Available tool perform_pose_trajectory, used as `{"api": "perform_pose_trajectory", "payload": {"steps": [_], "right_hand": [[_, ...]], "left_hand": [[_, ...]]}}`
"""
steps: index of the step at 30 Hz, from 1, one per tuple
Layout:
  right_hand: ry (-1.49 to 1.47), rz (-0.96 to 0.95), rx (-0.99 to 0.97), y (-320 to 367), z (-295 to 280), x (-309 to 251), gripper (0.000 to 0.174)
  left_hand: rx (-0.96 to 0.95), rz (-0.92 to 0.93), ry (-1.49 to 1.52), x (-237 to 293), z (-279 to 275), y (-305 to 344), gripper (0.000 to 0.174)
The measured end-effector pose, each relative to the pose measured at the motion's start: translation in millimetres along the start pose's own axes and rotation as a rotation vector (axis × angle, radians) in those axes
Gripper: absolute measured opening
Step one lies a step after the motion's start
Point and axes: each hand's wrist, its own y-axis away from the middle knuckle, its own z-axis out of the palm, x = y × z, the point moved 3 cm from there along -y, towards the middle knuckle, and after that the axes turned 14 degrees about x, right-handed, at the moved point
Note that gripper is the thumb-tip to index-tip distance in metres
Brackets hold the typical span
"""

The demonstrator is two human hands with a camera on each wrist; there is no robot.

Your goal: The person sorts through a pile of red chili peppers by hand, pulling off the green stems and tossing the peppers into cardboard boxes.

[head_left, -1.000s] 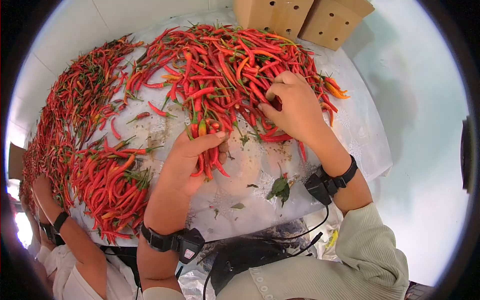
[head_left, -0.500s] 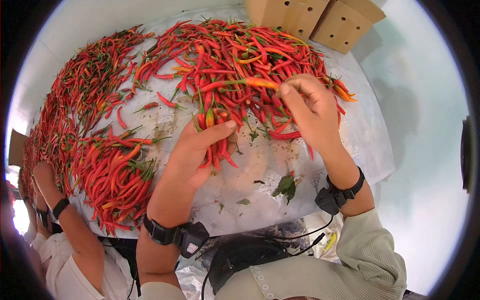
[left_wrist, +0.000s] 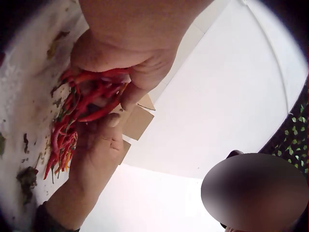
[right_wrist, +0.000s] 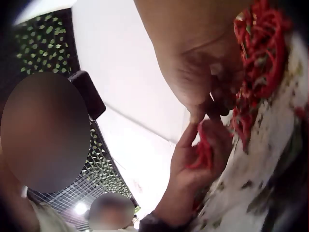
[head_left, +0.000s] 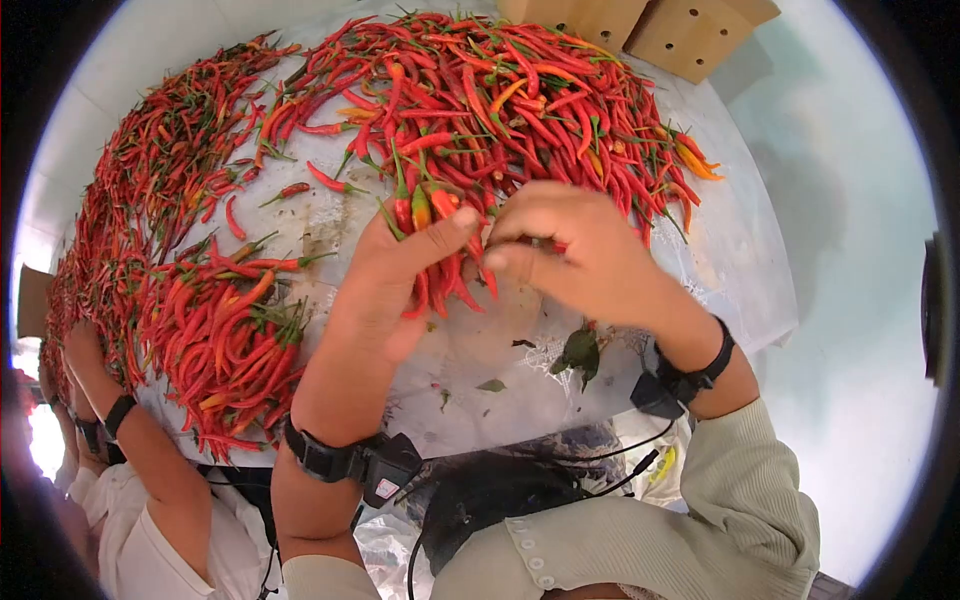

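In the head view my left hand (head_left: 385, 270) grips a bunch of red chili peppers (head_left: 440, 280) under its thumb. Their green stems point up and away. My right hand (head_left: 575, 250) is close at the right side of this bunch, its fingers bent and thumb toward the bunch; I cannot tell whether it pinches a chili. Just beyond both hands spreads a big chili pile (head_left: 560, 110), mostly red with some orange. The left wrist view has the gripped chilies (left_wrist: 99, 104) under my left hand (left_wrist: 130, 63), with my right hand (left_wrist: 96, 150) facing it.
A heap of chilies with stems aligned (head_left: 225, 350) lies left of my left forearm. A long chili pile (head_left: 150, 200) runs along the far left, where another person's arm (head_left: 160, 470) reaches in. Cardboard boxes (head_left: 690, 40) stand at the back. Dark green leaves (head_left: 578, 355) lie near the front.
My right hand reached into the pile, lifted out an orange-red chili, then moved left and down to the bunch. My left hand has kept its grip. The head view has shifted slightly.
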Motion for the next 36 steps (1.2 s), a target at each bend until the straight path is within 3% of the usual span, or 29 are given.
{"api": "perform_pose_trajectory", "payload": {"steps": [1,4,7,9,11,17,20,23,26,36], "right_hand": [[0.037,0.001,-0.031,-3.0,-8.3,2.1,0.020],[0.209,0.335,-0.050,-8.2,-38.3,18.0,0.020],[0.342,0.295,-0.244,-5.2,-47.8,24.2,0.021],[0.348,0.174,-0.301,-0.3,-42.7,23.5,0.023],[0.373,0.072,-0.333,4.6,-34.9,26.5,0.027],[0.311,0.069,-0.178,-2.5,-32.6,18.7,0.020],[0.087,0.281,-0.030,-9.2,-36.7,6.3,0.016],[-0.104,0.221,0.076,-5.1,-30.2,7.3,0.016],[-0.114,0.046,0.105,-5.0,-24.0,1.1,0.016],[-0.130,-0.094,0.113,-5.3,-17.7,-10.0,0.018]], "left_hand": [[0.051,-0.034,0.009,-0.2,-2.1,-0.4,0.024],[0.157,-0.099,0.046,0.7,-5.9,-0.6,0.024],[0.125,-0.103,0.065,1.5,-10.2,-2.8,0.021],[0.050,-0.105,0.040,-1.7,-15.0,-5.8,0.019],[0.090,-0.125,0.035,-3.1,-11.8,-3.9,0.017],[0.121,-0.164,0.032,-3.6,-10.0,-4.1,0.013],[0.120,-0.175,0.019,-3.6,-10.9,-3.8,0.013],[0.128,-0.187,0.015,-2.0,-7.0,-2.0,0.014],[0.101,-0.193,0.008,-2.4,-6.8,-1.2,0.015],[0.053,-0.134,0.042,-1.2,-1.7,0.0,0.023]]}}
